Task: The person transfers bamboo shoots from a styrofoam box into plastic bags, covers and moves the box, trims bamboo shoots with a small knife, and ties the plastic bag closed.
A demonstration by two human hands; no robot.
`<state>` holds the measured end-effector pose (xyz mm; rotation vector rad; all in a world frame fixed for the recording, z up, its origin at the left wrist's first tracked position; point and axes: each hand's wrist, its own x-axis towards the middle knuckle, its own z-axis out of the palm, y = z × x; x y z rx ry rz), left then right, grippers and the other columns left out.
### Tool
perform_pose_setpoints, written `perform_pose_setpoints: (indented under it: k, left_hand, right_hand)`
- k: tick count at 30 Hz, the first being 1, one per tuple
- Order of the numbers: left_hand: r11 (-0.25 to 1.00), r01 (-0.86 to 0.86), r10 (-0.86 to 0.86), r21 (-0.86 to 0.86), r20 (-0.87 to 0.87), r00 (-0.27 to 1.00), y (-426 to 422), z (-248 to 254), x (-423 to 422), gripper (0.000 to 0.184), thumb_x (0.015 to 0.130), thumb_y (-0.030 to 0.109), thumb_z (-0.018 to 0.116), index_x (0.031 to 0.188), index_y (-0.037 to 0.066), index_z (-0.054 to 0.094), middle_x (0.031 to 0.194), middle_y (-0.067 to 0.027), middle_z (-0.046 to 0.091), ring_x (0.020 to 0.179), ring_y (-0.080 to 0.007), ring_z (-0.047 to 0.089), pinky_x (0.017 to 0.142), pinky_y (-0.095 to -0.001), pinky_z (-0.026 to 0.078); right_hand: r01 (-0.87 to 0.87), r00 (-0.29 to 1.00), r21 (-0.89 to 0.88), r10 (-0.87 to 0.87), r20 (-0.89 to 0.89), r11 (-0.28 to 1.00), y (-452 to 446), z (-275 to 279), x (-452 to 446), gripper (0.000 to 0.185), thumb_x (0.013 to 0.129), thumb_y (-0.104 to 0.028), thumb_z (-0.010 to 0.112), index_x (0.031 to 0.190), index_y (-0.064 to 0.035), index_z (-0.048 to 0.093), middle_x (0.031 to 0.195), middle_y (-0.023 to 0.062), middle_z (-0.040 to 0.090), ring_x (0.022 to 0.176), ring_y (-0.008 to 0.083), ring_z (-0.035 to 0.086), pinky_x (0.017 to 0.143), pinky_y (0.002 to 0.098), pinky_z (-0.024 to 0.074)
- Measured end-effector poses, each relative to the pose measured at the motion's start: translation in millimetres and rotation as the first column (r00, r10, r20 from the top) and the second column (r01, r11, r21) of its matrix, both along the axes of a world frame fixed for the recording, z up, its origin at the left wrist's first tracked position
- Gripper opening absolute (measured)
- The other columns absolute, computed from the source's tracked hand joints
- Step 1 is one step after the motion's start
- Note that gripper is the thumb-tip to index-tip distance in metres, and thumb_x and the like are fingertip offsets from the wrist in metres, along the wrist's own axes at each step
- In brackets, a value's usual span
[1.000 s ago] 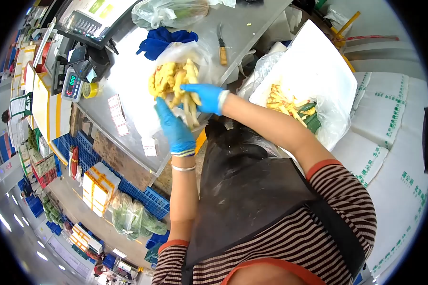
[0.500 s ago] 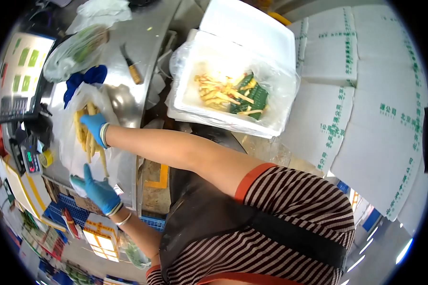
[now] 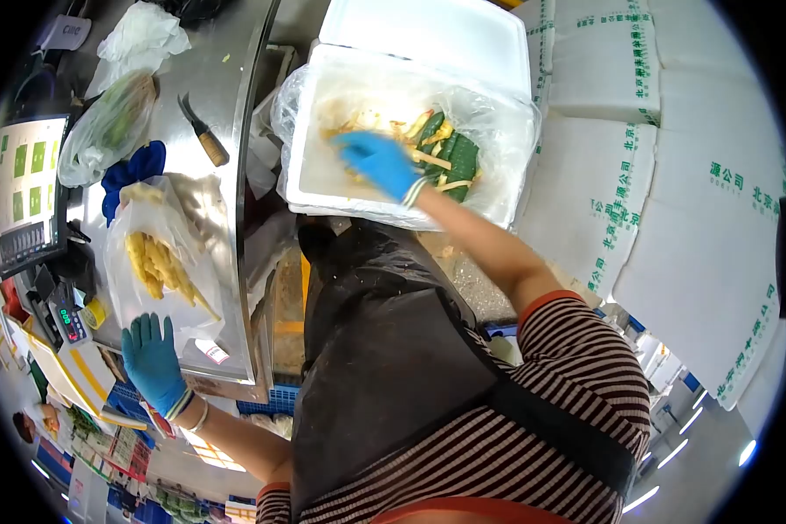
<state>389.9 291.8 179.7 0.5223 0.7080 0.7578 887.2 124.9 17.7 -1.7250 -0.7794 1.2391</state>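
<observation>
My right hand point(image 3: 380, 164), in a blue glove, is inside a white foam box point(image 3: 323, 162), over pale yellow, stick-like pieces point(image 3: 419, 128) whose kind I cannot make out. Motion smears its fingers, so what they hold is hidden. Beside it in the box lies a dark green, ridged piece point(image 3: 463, 162). My left hand point(image 3: 155, 360), gloved in blue too, is open with its fingers stretched out at the near edge of the metal table. Just beyond its fingertips is a clear plastic bag point(image 3: 196, 306) with long yellow pieces point(image 3: 159, 265) in it.
On the metal table point(image 3: 214, 61) lie a curved knife point(image 3: 203, 131) with a wooden handle, a blue cloth point(image 3: 133, 175) and a bag of greens point(image 3: 109, 127). A screen point(image 3: 28, 188) and a scale display point(image 3: 70, 325) stand at the left. White cartons point(image 3: 690, 210) are stacked at right.
My right hand has left the yellow pieces in the bag and moved right into the foam box. My left hand remains near the bag, its fingers now straighter. The view has shifted.
</observation>
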Motion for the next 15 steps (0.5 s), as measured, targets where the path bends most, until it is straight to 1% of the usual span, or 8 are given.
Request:
perform_pose_setpoints:
  k: [1,2,4,7,8,9,11,15]
  left_hand:
    - [0.998,-0.054,0.055,0.022,-0.061,0.997,-10.0,7.5,24.7,0.042,0.097,0.021,0.047,0.133,-0.001,0.05,0.138,-0.0188,0.05,0.132,-0.0332,0.042,0.113,-0.0567,0.027]
    - [0.956,-0.285,0.291,0.073,-0.381,0.878,-22.4,13.9,64.7,0.043,0.099,0.017,0.042,0.136,-0.005,0.045,0.141,-0.0207,0.046,0.134,-0.0335,0.04,0.113,-0.0538,0.028]
    - [0.966,-0.159,0.243,0.205,-0.496,0.833,-44.1,23.6,143.4,0.044,0.101,0.018,0.039,0.141,-0.001,0.041,0.146,-0.0156,0.042,0.136,-0.0281,0.039,0.114,-0.0468,0.03]
    - [0.987,0.037,0.04,0.155,-0.467,0.883,-59.4,20.2,220.3,0.042,0.098,0.015,0.048,0.138,0.001,0.047,0.14,-0.0138,0.05,0.13,-0.0229,0.048,0.106,-0.0418,0.041]
    - [0.996,0.05,-0.011,0.08,-0.423,0.906,-62.0,15.8,230.7,0.041,0.098,0.015,0.049,0.137,0.0,0.048,0.138,-0.0137,0.052,0.128,-0.023,0.05,0.105,-0.0399,0.042]
    - [0.998,0.067,-0.062,0.001,-0.374,0.926,-65.7,10.6,237.4,0.041,0.098,0.015,0.05,0.135,0.0,0.049,0.136,-0.0136,0.053,0.126,-0.0232,0.052,0.104,-0.038,0.043]
    - [0.996,0.088,-0.081,-0.004,-0.417,0.905,-74.0,2.5,248.2,0.039,0.098,0.015,0.051,0.134,-0.001,0.051,0.134,-0.0131,0.056,0.123,-0.0239,0.054,0.103,-0.0356,0.044]
    - [0.987,0.158,-0.137,0.0,-0.509,0.85,-87.4,-4.2,263.3,0.037,0.098,0.015,0.051,0.131,-0.001,0.053,0.131,-0.012,0.058,0.121,-0.0218,0.055,0.102,-0.0328,0.043]
  right_hand:
    - [0.045,0.999,-0.331,-0.044,0.013,0.943,-3.0,53.1,24.0,0.035,0.086,-0.018,0.066,0.12,-0.0075,0.062,0.112,0.0126,0.066,0.097,0.0236,0.065,0.088,0.035,0.0521]
    - [-0.064,0.828,-0.304,0.221,0.515,0.95,-39.2,-45.5,45.8,0.04,0.084,-0.026,0.07,0.12,-0.0106,0.063,0.11,0.0143,0.065,0.102,0.0279,0.064,0.089,0.0396,0.0508]
    - [-0.309,0.591,-0.479,0.56,0.58,0.822,-61.1,-62.8,57.9,0.045,0.081,-0.032,0.071,0.12,-0.0111,0.063,0.107,0.0153,0.064,0.102,0.0312,0.063,0.09,0.0428,0.0499]
    - [-0.424,0.489,-0.394,0.573,0.658,0.815,-70.5,-108.6,68.6,0.047,0.082,-0.034,0.069,0.123,-0.0131,0.06,0.106,0.0151,0.064,0.1,0.0331,0.062,0.086,0.0425,0.0505]
    - [-0.338,0.537,-0.418,0.538,0.65,0.843,-56.7,-98.5,70.2,0.039,0.08,-0.024,0.068,0.117,-0.0106,0.061,0.103,0.0169,0.063,0.099,0.0348,0.062,0.085,0.0438,0.0501]
    - [-0.158,0.646,-0.349,0.364,0.671,0.924,-50.5,-78.9,74.1,0.025,0.081,-0.016,0.065,0.104,-0.0064,0.063,0.104,0.0182,0.063,0.101,0.0343,0.06,0.087,0.0451,0.0487]
    - [0.06,0.649,-0.059,0.006,0.761,0.996,-46.3,-74.4,92.8,0.023,0.083,-0.011,0.061,0.105,-0.0052,0.059,0.099,0.0201,0.063,0.092,0.0371,0.063,0.083,0.046,0.05]
    - [-0.247,0.732,-0.242,0.345,0.588,0.938,-49.2,-49.3,84.7,0.031,0.085,-0.007,0.057,0.116,-0.0063,0.053,0.096,0.021,0.063,0.08,0.0396,0.065,0.074,0.0462,0.0531]
